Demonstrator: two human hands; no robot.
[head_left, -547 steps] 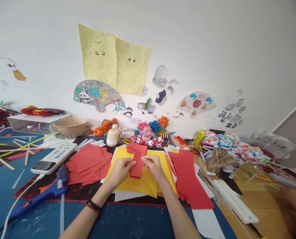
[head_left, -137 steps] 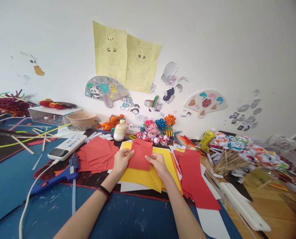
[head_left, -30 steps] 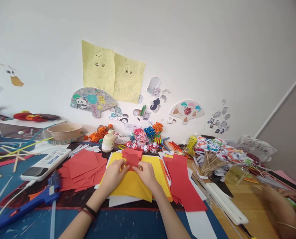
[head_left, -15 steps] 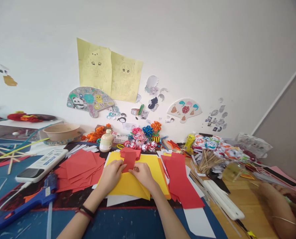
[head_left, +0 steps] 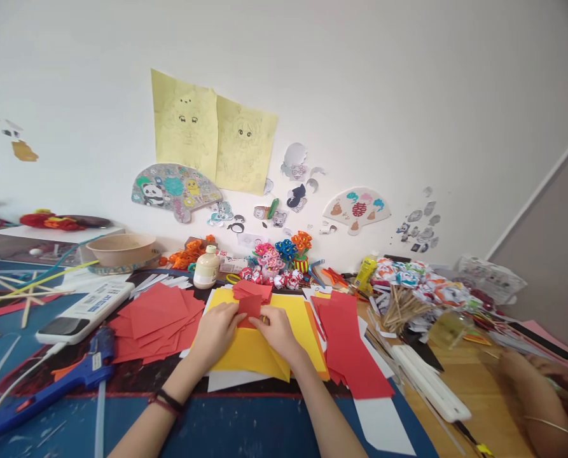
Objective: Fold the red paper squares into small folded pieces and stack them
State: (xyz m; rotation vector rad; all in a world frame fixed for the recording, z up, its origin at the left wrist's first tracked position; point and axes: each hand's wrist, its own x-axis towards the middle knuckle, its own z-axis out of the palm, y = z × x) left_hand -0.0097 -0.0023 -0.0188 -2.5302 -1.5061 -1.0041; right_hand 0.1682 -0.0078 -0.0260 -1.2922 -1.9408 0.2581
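Observation:
Between my two hands is a small piece of red paper [head_left: 250,308], with its lower edge folded or bent up toward me. My left hand [head_left: 221,327] pinches its left side, and my right hand [head_left: 275,331] has its fingers closed on the right side. Beneath them lie sheets of yellow paper [head_left: 300,312], the top one with a lifted front edge. A few small red pieces [head_left: 252,289] rest just behind the one I hold. To my left spreads a pile of red paper squares [head_left: 159,318].
On the left are a blue glue gun [head_left: 74,381] and a white power strip [head_left: 90,312]. A cream bottle [head_left: 206,267] and paper flowers [head_left: 284,251] stand behind. Longer red strips [head_left: 355,343] lie right. Another person's arm [head_left: 532,394] is at the far right.
The red paper between my hands now looks shorter, its lower part folded up. My right fingers have shifted slightly. The whole view has moved a little.

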